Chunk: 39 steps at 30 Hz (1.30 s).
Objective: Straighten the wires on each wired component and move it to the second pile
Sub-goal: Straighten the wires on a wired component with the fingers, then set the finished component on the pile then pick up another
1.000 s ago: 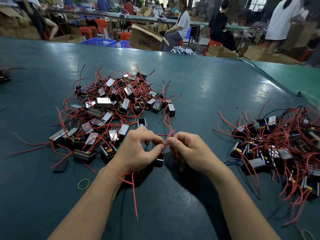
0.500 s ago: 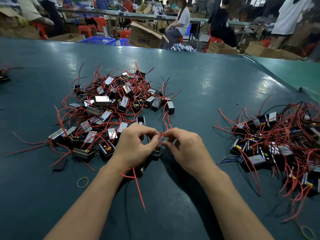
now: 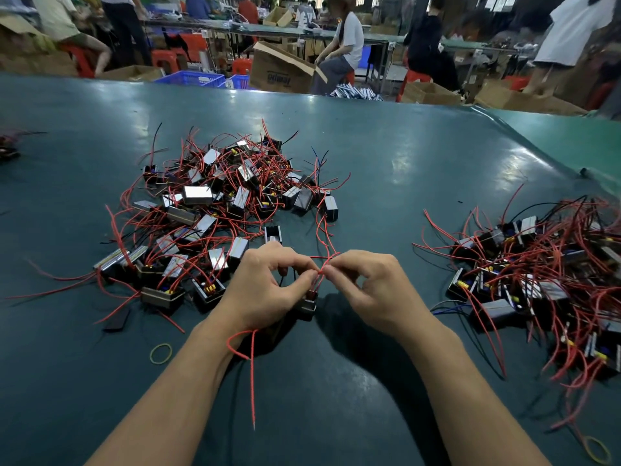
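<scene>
Nearest you, a loose red wire [image 3: 251,371] hangs from under your left wrist and trails toward you over the dark teal table mat [image 3: 336,415]; it looks like a lead of the piece you are working, left free while you tend to another. Your left hand [image 3: 265,290] holds the small black boxy wired component [image 3: 307,306] just below your fingertips, and its thumb and forefinger pinch the thin red lead [image 3: 323,272] rising from it. Your right hand [image 3: 366,290] pinches that same lead right beside the left fingertips, other fingers curled in. That close double pinch makes sense for drawing a kink straight: one hand anchors, the other pulls. How the left palm cradles the body is partly hidden, so I can't be sure of that hold.

A yellow rubber band [image 3: 160,353] lies left of your left forearm, another [image 3: 597,449] by your right elbow.

Beyond your left hand spreads the big heap of tangled silver-and-black components with red wires [image 3: 215,210], its nearest pieces almost at your knuckles. Stray leads from it reach your fingertips and may snag. Well to the right of your right hand sits the second pile [image 3: 537,280], with bare mat between.
</scene>
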{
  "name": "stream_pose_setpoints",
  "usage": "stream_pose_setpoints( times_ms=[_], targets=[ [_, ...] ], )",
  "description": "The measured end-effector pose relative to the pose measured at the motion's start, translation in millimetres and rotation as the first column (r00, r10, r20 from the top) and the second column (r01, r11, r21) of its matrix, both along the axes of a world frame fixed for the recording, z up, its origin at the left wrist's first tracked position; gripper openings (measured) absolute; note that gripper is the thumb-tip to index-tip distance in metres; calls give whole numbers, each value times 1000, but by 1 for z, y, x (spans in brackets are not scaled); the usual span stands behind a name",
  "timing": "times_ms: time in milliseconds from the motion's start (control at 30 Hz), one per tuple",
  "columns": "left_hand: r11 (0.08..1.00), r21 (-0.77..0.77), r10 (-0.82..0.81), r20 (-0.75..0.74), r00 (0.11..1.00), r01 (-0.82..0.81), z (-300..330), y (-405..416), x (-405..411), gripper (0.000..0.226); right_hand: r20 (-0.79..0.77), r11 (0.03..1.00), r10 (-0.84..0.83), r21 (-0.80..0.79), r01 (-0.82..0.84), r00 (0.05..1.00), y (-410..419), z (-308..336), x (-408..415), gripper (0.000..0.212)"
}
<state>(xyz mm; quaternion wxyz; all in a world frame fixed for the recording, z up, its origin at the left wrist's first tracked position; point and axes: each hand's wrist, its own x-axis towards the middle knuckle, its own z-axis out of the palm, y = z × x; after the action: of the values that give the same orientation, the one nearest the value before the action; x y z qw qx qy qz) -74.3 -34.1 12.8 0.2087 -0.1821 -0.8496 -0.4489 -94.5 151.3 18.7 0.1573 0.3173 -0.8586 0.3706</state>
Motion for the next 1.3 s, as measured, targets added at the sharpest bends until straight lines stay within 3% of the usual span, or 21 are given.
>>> stream_pose_setpoints(
  times_ms=[67,100,167,200,267,333,367,467,533,633,700,767,833,900,967,1033,1100,1167,1233,1300],
  targets=[
    [1000,2,-13,-24,1000,13,0,2,0,12,247,986,-84,-118,116,965,-7,3,4,24],
    [1000,4,-12,-39,999,12,0,3,0,10,433,956,-91,-215,201,897,-12,6,7,32],
    [1000,-1,1,-94,996,-1,0,5,2,5,779,825,67,-395,405,624,-20,10,9,41],
    [1000,-12,11,-133,991,-13,0,7,2,4,865,751,214,-443,490,454,-23,13,9,39],
    [998,-38,36,-210,977,-44,1,11,2,4,844,600,499,-501,624,197,-23,16,7,32],
    [995,-61,59,-268,961,-78,1,17,1,4,763,492,630,-533,688,141,-23,19,5,26],
    [993,-70,71,-289,955,-95,0,18,0,4,777,490,603,-542,683,183,-23,19,4,26],
    [992,-37,104,-265,959,-118,-2,20,-2,4,837,598,315,-541,592,447,-25,14,5,30],
    [990,77,126,-164,978,-115,-1,20,-1,10,807,664,175,-519,537,564,-26,12,7,30],
    [921,323,238,-31,971,-215,2,13,-4,8,757,693,53,-498,521,652,-21,10,5,36],
    [845,420,359,15,933,-332,3,5,-9,9,605,740,-218,-409,534,766,-15,9,4,45],
    [787,474,432,31,902,-393,3,-1,-11,16,269,777,-450,-352,522,852,-14,8,8,47],
    [761,501,463,25,886,-412,3,-3,-10,18,-55,875,-385,-340,345,921,-24,11,21,38],
    [743,532,472,13,881,-406,3,-2,-11,18,-277,980,-111,-191,59,954,-40,8,35,29],
    [701,598,472,18,881,-388,3,-4,-12,22,-239,981,180,-26,-192,954,-53,4,44,24],
    [620,697,470,38,882,-360,5,-8,-15,28,-8,959,268,100,-266,963,-58,2,47,23],
    [525,785,477,48,878,-329,7,-11,-17,32,134,949,151,257,-181,979,-57,-1,43,33],
    [491,811,494,43,869,-319,8,-12,-18,35,125,938,-40,346,-6,991,-52,-2,37,44],
    [509,798,497,32,867,-321,8,-10,-17,35,85,898,-278,376,228,957,-36,2,26,45],
    [559,761,491,17,871,-330,7,-8,-15,34,50,786,-511,433,442,858,-6,4,11,43]
  ],
)
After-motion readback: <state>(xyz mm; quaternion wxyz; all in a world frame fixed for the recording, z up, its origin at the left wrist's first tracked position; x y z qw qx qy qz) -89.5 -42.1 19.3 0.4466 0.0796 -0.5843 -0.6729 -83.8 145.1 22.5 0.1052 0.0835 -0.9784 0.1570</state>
